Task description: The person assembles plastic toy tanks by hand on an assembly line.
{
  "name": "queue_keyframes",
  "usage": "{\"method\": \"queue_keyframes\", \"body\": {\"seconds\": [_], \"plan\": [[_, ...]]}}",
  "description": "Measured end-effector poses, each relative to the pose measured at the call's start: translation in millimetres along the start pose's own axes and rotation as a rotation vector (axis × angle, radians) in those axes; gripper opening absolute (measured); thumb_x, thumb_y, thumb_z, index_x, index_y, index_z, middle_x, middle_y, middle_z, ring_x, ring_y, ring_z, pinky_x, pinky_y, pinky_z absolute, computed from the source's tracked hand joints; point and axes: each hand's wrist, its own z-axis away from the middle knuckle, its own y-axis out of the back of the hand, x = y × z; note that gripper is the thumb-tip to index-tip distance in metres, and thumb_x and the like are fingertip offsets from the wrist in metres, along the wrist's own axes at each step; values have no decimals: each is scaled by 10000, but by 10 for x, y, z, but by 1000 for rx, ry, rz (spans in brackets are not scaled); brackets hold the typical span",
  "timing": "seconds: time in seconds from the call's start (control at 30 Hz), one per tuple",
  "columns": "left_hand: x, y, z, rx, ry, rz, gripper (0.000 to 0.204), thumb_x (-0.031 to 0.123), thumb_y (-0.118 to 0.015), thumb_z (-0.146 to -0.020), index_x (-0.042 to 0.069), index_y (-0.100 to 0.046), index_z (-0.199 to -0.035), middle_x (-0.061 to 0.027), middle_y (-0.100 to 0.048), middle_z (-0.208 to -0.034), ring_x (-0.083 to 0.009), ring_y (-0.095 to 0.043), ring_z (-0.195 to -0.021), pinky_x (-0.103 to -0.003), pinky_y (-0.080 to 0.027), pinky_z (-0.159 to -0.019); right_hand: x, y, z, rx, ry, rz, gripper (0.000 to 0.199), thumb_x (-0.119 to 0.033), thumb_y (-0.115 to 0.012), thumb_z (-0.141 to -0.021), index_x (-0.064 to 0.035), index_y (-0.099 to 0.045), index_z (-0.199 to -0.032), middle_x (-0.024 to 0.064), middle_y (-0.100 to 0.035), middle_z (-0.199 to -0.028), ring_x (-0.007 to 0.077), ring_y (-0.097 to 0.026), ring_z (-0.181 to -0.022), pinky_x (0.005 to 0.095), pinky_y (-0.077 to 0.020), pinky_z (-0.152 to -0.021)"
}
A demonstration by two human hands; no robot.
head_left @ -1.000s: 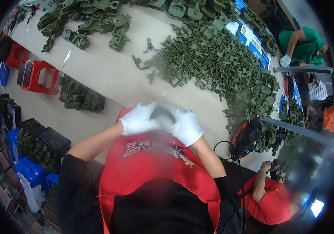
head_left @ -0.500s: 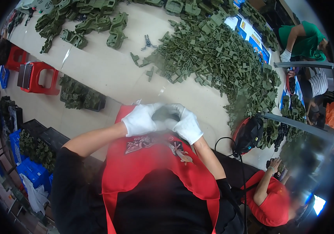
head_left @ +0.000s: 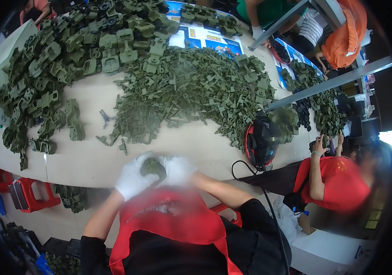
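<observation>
My left hand (head_left: 134, 178) and my right hand (head_left: 178, 171), both in white gloves, meet at the table's near edge, in front of my red apron. Between them is an olive-green plastic part (head_left: 153, 168), rounded on top; its lower side is covered by the gloves. The left fingers wrap its near side and the right fingers press against its right side. Just beyond my hands a few loose green pieces (head_left: 122, 146) lie beside a big heap of small green plastic parts (head_left: 191, 87). A small grey piece (head_left: 106, 118) lies to their left.
Larger green toy vehicle bodies (head_left: 113, 46) are piled at the far left. A black-and-red bag (head_left: 261, 142) with a cable sits at right, near a metal bar (head_left: 333, 86). A co-worker in red (head_left: 333, 181) works at right. Red stools (head_left: 33, 195) stand at lower left.
My view has swung to the right, so the table and heaps appear shifted left. My hands still hold the green part together, which now shows more plainly between the gloves.
</observation>
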Motion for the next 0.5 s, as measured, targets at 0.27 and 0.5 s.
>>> {"method": "queue_keyframes", "body": {"seconds": [0.27,0.5], "plan": [[-442,-56,-619,460,15,350,888,460,-733,-767,102,-313,-1462,-258,-452,-1327,-394,-514,-1192,-436,-435,-996,1340,1330,-527,492,-456,-979,304,-294,-595,-899,-65,-676,-1081,51,-691,-1015,212,-647,-854,350,-522,-771],[-939,511,-286,706,561,214,744,401,-726,-744,84,-448,-1356,-275,-440,-1321,-430,-474,-1195,-434,-425,-1001,3070,2934,-100,1339,-255,-1711,645,-517,-455,-899,-32,-513,-1319,161,-552,-1311,297,-512,-1215,459,-405,-1041]]}}
